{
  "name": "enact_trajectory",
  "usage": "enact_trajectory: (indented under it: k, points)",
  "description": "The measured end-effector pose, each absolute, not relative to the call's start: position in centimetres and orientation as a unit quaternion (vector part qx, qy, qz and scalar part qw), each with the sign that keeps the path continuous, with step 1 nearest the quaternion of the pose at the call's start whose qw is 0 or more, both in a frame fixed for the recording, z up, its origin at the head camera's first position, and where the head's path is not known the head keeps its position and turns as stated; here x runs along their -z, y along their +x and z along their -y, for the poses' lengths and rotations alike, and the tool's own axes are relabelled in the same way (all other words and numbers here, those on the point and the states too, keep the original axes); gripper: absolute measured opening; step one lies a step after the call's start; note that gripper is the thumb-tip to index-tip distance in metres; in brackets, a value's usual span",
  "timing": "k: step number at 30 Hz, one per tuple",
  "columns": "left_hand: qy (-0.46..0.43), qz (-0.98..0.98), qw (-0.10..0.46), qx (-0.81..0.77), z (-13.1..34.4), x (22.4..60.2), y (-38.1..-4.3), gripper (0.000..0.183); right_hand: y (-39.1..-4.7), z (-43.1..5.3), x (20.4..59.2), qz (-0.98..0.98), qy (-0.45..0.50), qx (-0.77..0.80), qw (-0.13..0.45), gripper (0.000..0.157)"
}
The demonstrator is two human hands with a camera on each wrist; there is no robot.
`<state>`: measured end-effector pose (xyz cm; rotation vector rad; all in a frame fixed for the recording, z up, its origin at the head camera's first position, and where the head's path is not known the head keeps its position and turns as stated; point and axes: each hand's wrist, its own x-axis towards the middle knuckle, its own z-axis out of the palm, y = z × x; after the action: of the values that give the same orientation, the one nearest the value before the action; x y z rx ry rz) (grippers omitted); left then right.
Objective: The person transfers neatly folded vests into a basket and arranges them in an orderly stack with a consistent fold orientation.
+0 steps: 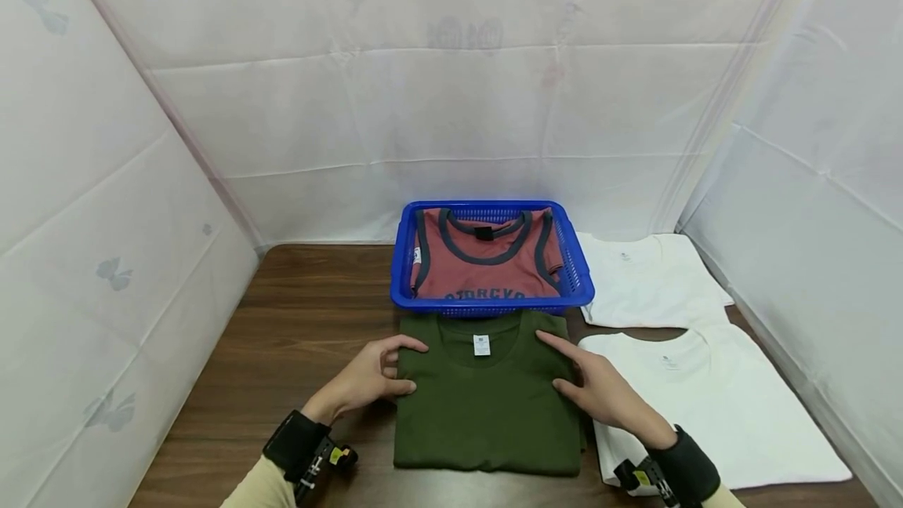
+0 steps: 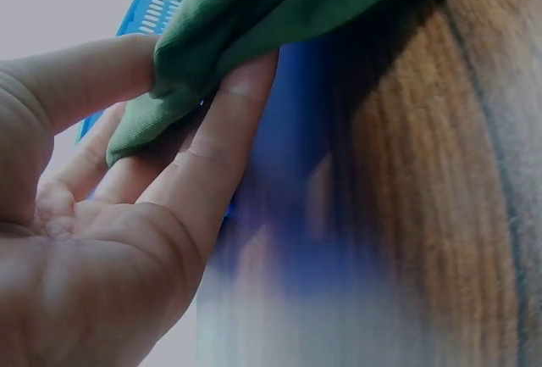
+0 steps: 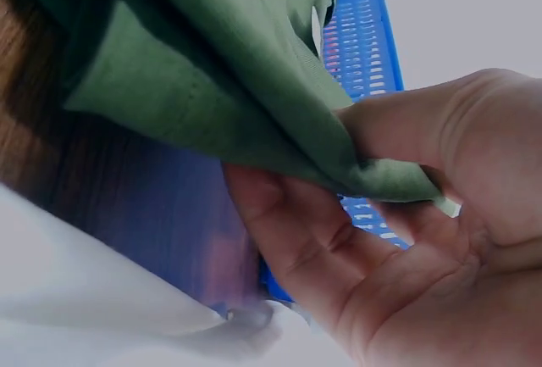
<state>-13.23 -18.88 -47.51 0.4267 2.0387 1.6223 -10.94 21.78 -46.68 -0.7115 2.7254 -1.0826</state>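
Observation:
A folded dark green T-shirt (image 1: 487,414) lies in front of the blue basket, collar and white neck label (image 1: 481,345) facing up. My left hand (image 1: 363,379) grips its left side; in the left wrist view the thumb (image 2: 102,75) lies on one face of the cloth and the fingers (image 2: 212,151) on the other. On the opposite side my right hand (image 1: 607,386) holds the shirt's edge the same way. The right wrist view shows green layers (image 3: 229,79) folded between thumb and fingers, with the side edge lifted off the wood.
Just behind the shirt, a blue plastic basket (image 1: 580,288) contains a folded red sleeveless top (image 1: 476,269) with dark trim. Two white shirts (image 1: 712,406) lie at the right, one farther back. Brown wooden tabletop (image 1: 282,382) extends left, and white sheeting (image 1: 451,108) walls the back and sides.

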Motion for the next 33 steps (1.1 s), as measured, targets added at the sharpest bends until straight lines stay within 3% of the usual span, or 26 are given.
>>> enact_trajectory:
  k: [16, 33]
  points:
    - [0.184, -0.742, 0.244, -0.597, 19.2, 45.3, -12.4, 0.055, -9.9, -22.2, 46.0, -0.891, -0.234, 0.389, -0.007, 0.071]
    - [0.219, -0.78, 0.195, -0.553, 18.8, 42.2, -11.4, 0.049, -10.2, -22.7, 44.6, -0.872, -0.261, 0.411, -0.05, 0.067]
